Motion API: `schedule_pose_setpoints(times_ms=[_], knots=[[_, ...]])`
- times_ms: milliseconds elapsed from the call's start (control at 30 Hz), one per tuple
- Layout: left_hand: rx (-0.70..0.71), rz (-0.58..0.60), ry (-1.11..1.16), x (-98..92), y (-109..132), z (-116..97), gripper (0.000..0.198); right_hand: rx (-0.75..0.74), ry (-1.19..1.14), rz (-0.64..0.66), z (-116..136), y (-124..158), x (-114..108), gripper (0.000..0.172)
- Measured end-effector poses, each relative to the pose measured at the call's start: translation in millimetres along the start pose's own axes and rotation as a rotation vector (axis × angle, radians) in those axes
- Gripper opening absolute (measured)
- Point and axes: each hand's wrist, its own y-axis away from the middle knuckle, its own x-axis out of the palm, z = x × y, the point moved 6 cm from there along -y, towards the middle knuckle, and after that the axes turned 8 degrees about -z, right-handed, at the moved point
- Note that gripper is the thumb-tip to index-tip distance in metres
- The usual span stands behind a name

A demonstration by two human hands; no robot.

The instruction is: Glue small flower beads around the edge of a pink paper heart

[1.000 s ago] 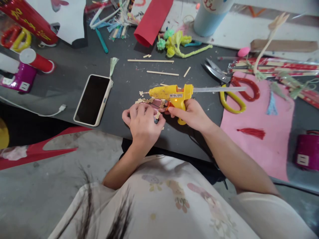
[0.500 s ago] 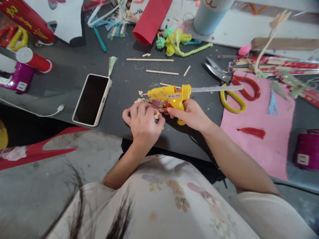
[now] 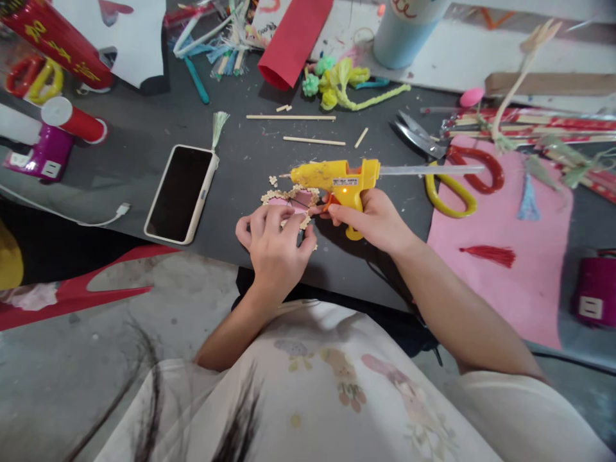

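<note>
My right hand [image 3: 378,218] is wrapped round the handle of a yellow glue gun [image 3: 322,176]. Its nozzle points left, a clear glue stick [image 3: 428,170] sticks out of its back, and an orange light glows on its side. Below the nozzle, at the table's near edge, lies a small pink piece [image 3: 302,200] bordered with tiny beige bits and crossed by dark lines. My left hand [image 3: 278,240] rests over the near left part of this piece with bent fingers and hides some of it; whether it pinches anything is hidden. A loose beige cluster [image 3: 273,181] sits beside the nozzle tip.
A phone [image 3: 181,194] lies left of my hands. Thin wooden sticks [image 3: 291,118] are beyond the glue gun. Scissors [image 3: 452,167] with red and yellow handles overlap pink paper [image 3: 495,282] on the right, which bears a red tassel [image 3: 489,255]. A cup [image 3: 407,35] stands at the back.
The glue gun and my right hand have shifted slightly right, away from the pink piece. More of the pink piece now shows above my left hand, whose fingers sit slightly lower.
</note>
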Motion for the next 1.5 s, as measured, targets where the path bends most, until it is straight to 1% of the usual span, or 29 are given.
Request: schedule_pose_setpoints(times_ms=[167, 400, 533, 733, 867, 1033, 1167, 1333, 1500], knots=[[0.0, 0.026, 0.005, 2.3, 0.4, -0.4, 0.01, 0.031, -0.054, -0.02, 1.6, 0.3, -1.6, 0.018], [-0.013, 0.082, 0.017, 5.2, 1.0, 0.5, 0.012, 0.058, -0.069, -0.019, 3.1, 0.9, -1.8, 0.018], [-0.015, 0.063, 0.016, 3.3, 0.8, 0.4, 0.011, 0.054, -0.065, -0.018, 2.6, 0.5, -2.7, 0.021], [-0.021, 0.045, 0.037, 2.3, 1.1, 0.4, 0.016, 0.059, -0.074, -0.029, 3.4, 0.6, -3.9, 0.022], [0.006, 0.001, 0.061, 1.3, 1.7, 0.2, 0.011, 0.053, -0.072, -0.025, 3.2, 0.9, -3.7, 0.019], [-0.008, 0.027, 0.064, 3.3, 1.8, 2.2, 0.01, 0.062, -0.059, -0.016, 1.4, 0.8, -3.5, 0.02], [0.01, 0.016, 0.055, 2.2, 0.8, 0.5, 0.008, 0.049, -0.059, -0.012, 2.0, 0.7, -3.7, 0.021], [-0.032, 0.033, 0.077, 3.1, -0.1, 1.1, 0.01, 0.052, -0.048, -0.019, 1.4, 0.5, -4.6, 0.022], [-0.027, 0.03, 0.078, 2.5, -1.3, 0.1, 0.009, 0.053, -0.064, -0.016, 1.9, 0.5, -3.6, 0.022]])
